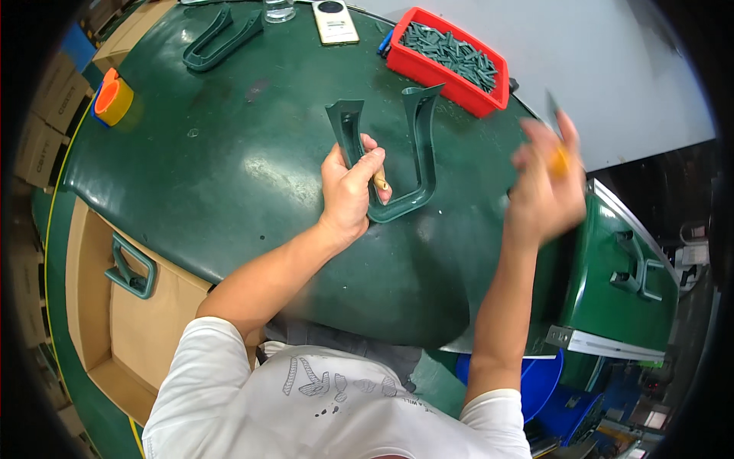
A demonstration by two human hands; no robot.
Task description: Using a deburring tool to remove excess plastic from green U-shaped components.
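Left hand clamped around one leg of dark green U-shaped plastic handle, pinning it flat near centre of round dark green table. Right hand raised to right of handle, blurred, fingers closed on thin blade with orange grip. Red tray of grey-green plastic pieces behind handle; second green handle far behind, left. Cardboard box with another handle below table's near-left edge. Best kept steady: firm hold low on leg, fingers clear of blade path, short controlled strokes.
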